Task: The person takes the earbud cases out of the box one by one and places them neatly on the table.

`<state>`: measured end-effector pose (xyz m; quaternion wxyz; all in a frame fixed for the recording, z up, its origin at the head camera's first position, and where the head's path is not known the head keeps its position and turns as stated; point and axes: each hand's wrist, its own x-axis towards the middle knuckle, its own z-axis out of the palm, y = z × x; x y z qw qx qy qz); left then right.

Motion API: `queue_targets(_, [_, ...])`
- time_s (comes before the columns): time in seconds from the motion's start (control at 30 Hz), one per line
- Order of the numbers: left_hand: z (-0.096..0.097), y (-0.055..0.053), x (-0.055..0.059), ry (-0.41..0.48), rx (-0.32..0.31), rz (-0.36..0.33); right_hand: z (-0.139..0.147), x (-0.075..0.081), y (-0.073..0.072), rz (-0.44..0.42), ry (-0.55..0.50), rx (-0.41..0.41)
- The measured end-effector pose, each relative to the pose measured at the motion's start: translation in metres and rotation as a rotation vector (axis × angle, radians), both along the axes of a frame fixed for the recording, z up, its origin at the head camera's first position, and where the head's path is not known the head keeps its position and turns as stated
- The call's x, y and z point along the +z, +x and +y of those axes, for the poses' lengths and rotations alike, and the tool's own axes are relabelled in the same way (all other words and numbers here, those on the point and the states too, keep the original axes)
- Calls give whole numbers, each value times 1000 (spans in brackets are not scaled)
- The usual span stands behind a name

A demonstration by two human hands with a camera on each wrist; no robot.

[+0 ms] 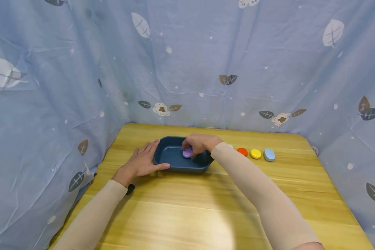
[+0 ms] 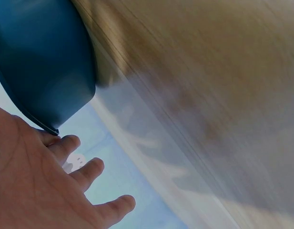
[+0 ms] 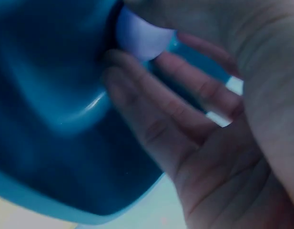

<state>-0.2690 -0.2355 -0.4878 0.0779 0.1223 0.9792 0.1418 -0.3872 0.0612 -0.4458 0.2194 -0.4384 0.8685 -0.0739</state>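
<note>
A dark blue rectangular tray [image 1: 175, 163] with raised walls sits on the wooden table. Inside it is a small purple rounded disc [image 1: 187, 153], pinched between the thumb and fingers of my right hand [image 1: 200, 143], which reaches in over the tray's right side. The right wrist view shows the purple disc [image 3: 143, 37] between thumb and fingertips, low against the tray's inside. My left hand [image 1: 141, 162] lies spread along the tray's left end, thumb by the near rim. In the left wrist view its fingers [image 2: 92, 169] are apart beside the tray wall [image 2: 51, 71].
Right of the tray stand a red disc [image 1: 242, 151], a yellow disc [image 1: 255, 153] and a light blue oval piece [image 1: 269, 155] in a row. A white piece [image 1: 230, 146] shows partly behind the right forearm. A blue patterned curtain [image 1: 200, 69] surrounds the table [image 1: 181, 208].
</note>
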Motion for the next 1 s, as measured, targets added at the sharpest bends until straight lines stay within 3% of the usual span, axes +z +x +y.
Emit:
queue_targets(0.33, [0, 0, -2, 4, 7, -10, -3, -7, -5, -35, -36, 38])
queue_targets(0.67, [0, 0, -2, 5, 6, -14, -11, -11, -6, 42, -22, 111])
queue_targets(1.0, [0, 1, -1, 10, 10, -6, -6, -6, -7, 32, -87, 70])
